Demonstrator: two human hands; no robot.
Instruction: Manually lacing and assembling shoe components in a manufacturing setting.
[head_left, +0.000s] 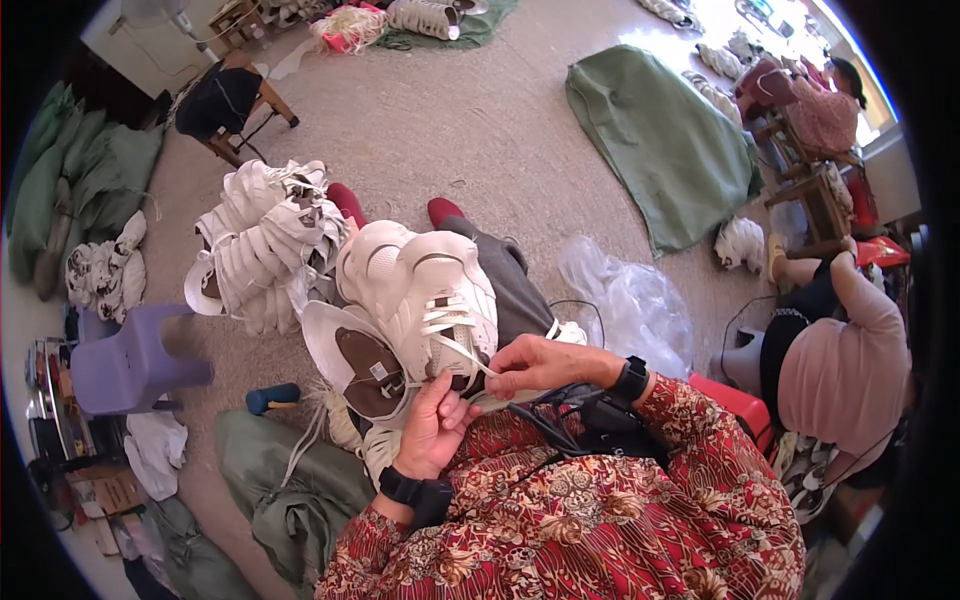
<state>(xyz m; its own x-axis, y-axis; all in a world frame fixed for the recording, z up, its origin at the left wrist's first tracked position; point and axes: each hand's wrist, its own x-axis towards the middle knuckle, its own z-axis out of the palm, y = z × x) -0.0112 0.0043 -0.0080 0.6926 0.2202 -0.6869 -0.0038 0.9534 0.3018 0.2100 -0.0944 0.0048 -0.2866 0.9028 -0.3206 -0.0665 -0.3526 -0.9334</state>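
A white sneaker [447, 290] rests on my lap with its toe pointing away and its white shoelace [452, 322] crossed over the tongue. My right hand [545, 362] pinches a loose end of that lace between thumb and fingers, at the right of the shoe's opening. Close by, my left hand [437, 427] has its thumb and fingers closed at the near end of the tongue; what it grips is hidden. Other white sneakers lie against this one, among them one with a brown insole [372, 375] turned up on its left.
A pile of white sneakers [265, 235] stands at the left, near a purple stool [140, 365] and a blue-handled tool [272, 398]. Green sacks [655, 130] and clear plastic [630, 300] lie on the floor. Two people sit at the right, the nearer in a pink top [840, 375].
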